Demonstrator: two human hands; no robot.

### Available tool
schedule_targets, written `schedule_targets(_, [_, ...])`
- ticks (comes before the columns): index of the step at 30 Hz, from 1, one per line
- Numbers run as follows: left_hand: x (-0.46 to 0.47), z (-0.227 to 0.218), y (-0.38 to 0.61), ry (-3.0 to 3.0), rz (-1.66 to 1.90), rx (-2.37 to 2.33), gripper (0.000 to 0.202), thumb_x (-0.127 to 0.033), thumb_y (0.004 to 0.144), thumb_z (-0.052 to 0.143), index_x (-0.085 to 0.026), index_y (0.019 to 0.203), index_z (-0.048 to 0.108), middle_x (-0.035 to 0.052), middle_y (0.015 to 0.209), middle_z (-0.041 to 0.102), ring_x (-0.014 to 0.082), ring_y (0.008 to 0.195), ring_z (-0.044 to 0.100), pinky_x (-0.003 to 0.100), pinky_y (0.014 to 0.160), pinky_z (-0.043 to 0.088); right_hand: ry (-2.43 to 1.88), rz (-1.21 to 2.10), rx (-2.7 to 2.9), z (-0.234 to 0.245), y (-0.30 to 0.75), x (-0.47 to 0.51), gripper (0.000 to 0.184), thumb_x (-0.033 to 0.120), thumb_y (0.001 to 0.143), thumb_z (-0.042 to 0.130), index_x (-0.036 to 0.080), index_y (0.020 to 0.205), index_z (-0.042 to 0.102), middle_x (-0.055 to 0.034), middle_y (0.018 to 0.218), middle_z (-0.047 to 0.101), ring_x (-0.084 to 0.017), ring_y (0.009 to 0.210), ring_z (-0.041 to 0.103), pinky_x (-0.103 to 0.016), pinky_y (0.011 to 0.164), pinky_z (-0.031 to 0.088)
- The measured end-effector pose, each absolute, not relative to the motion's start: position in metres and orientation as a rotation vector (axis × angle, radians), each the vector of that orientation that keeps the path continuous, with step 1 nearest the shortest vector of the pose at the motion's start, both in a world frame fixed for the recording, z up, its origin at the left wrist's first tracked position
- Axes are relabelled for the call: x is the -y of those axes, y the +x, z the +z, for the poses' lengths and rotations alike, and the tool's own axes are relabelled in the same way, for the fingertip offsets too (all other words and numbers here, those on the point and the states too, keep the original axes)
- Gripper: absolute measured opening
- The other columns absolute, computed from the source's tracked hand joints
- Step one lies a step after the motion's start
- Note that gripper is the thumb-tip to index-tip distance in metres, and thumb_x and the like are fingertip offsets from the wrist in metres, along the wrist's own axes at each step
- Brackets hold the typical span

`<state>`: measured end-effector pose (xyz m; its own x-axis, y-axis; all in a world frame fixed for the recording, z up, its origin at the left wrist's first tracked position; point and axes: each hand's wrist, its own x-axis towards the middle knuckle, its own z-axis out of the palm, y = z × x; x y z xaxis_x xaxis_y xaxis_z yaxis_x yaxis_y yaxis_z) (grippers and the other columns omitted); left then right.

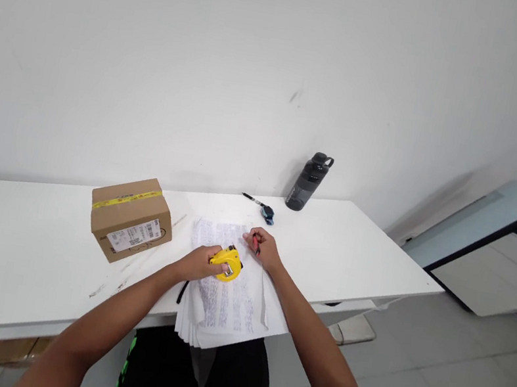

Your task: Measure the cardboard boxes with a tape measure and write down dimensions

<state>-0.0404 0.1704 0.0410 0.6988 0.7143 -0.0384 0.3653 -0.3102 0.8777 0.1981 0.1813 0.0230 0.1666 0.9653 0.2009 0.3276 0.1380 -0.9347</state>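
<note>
My left hand is closed around a yellow tape measure, held over the written sheets. My right hand is closed on a short red pen-like object; its exact kind is hard to make out. Beneath both hands lies a stack of papers covered in dense blue handwriting, its near edge hanging over the table's front. A black strap pokes out from beside the papers, just below my left hand.
A taped cardboard box sits to the left on the white table. Toward the back are a black pen, a small blue-and-black object and a dark water bottle. A white wall rises behind; a pale panel leans at the right.
</note>
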Motion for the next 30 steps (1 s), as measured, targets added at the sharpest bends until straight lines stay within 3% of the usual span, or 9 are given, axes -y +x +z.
schedule_targets(2, [-0.169, 0.042, -0.04, 1.945, 0.436, -0.841, 0.036, -0.053, 0.078, 0.061, -0.018, 0.085, 0.055, -0.003, 0.074, 0.055, 0.0121, 0.065, 0.049, 0.023, 0.058, 0.036, -1.386, 0.745, 1.287, 0.017, 0.199, -0.173, 0.055, 0.071, 0.081, 0.047, 0.019, 0.072, 0.061, 0.0034, 0.051, 0.048, -0.013, 0.053, 0.046, -0.028, 0.056, 0.037])
schedule_targets(5, [-0.166, 0.044, -0.04, 1.963, 0.419, -0.825, 0.035, -0.053, 0.079, 0.061, -0.019, 0.087, 0.055, -0.0024, 0.076, 0.057, 0.0127, 0.066, 0.05, 0.023, 0.058, 0.037, -1.377, 0.769, 1.257, 0.015, 0.201, -0.173, 0.063, 0.069, 0.089, 0.028, 0.019, 0.076, 0.064, 0.003, 0.051, 0.045, -0.014, 0.052, 0.043, -0.028, 0.055, 0.036])
schedule_targets(7, [-0.164, 0.045, -0.04, 1.99, 0.403, -0.83, 0.035, -0.054, 0.08, 0.059, -0.02, 0.087, 0.055, -0.0019, 0.076, 0.057, 0.0133, 0.065, 0.051, 0.024, 0.057, 0.038, -1.392, 0.764, 1.253, 0.016, 0.201, -0.176, 0.055, 0.065, 0.088, 0.034, 0.02, 0.075, 0.062, 0.002, 0.055, 0.049, -0.014, 0.055, 0.046, -0.028, 0.058, 0.037])
schedule_targets(10, [-0.16, 0.047, -0.04, 2.208, 0.442, -0.854, 0.037, -0.056, 0.081, 0.058, -0.02, 0.09, 0.058, 0.0022, 0.081, 0.062, 0.0183, 0.074, 0.057, 0.029, 0.065, 0.043, -1.447, 0.74, 1.246, 0.016, 0.2, -0.179, 0.043, 0.058, 0.08, 0.052, 0.02, 0.059, 0.054, 0.0007, 0.056, 0.051, -0.015, 0.059, 0.046, -0.029, 0.061, 0.038])
schedule_targets(13, [-0.157, 0.047, -0.04, 2.428, 0.555, -0.866, 0.045, -0.053, 0.081, 0.059, -0.02, 0.112, 0.059, 0.0088, 0.104, 0.066, 0.0257, 0.096, 0.06, 0.037, 0.082, 0.045, -1.48, 0.739, 1.254, 0.014, 0.199, -0.179, 0.04, 0.053, 0.076, 0.057, 0.02, 0.053, 0.051, 0.0011, 0.054, 0.05, -0.015, 0.059, 0.044, -0.029, 0.061, 0.037])
schedule_targets(16, [-0.156, 0.045, -0.041, 2.433, 0.591, -0.888, 0.061, -0.05, 0.083, 0.058, -0.022, 0.135, 0.045, 0.0106, 0.121, 0.063, 0.0275, 0.106, 0.059, 0.04, 0.09, 0.044, -1.492, 0.737, 1.248, 0.013, 0.198, -0.179, 0.038, 0.05, 0.076, 0.057, 0.02, 0.054, 0.051, 0.0017, 0.054, 0.049, -0.014, 0.06, 0.043, -0.028, 0.061, 0.036])
schedule_targets(18, [-0.157, 0.042, -0.04, 2.44, 0.603, -0.868, 0.06, -0.048, 0.082, 0.058, -0.022, 0.135, 0.045, 0.0109, 0.121, 0.063, 0.0282, 0.104, 0.06, 0.041, 0.09, 0.044, -1.495, 0.74, 1.243, 0.013, 0.198, -0.179, 0.036, 0.048, 0.076, 0.056, 0.02, 0.054, 0.051, 0.002, 0.054, 0.048, -0.014, 0.059, 0.042, -0.028, 0.06, 0.035])
schedule_targets(23, [-0.16, 0.04, -0.038, 2.523, 0.595, -0.866, 0.036, -0.041, 0.083, 0.056, -0.021, 0.113, 0.058, 0.0083, 0.101, 0.067, 0.026, 0.091, 0.061, 0.041, 0.086, 0.044, -1.501, 0.756, 1.245, 0.015, 0.199, -0.179, 0.034, 0.044, 0.075, 0.056, 0.02, 0.051, 0.049, 0.002, 0.053, 0.047, -0.014, 0.058, 0.041, -0.029, 0.06, 0.035])
schedule_targets(30, [-0.162, 0.04, -0.039, 2.613, 0.585, -0.813, 0.039, -0.04, 0.087, 0.05, -0.02, 0.12, 0.055, 0.0095, 0.102, 0.067, 0.0265, 0.091, 0.061, 0.041, 0.084, 0.045, -1.496, 0.757, 1.233, 0.017, 0.2, -0.178, 0.034, 0.044, 0.075, 0.056, 0.02, 0.052, 0.051, 0.0016, 0.054, 0.048, -0.014, 0.059, 0.043, -0.029, 0.061, 0.037])
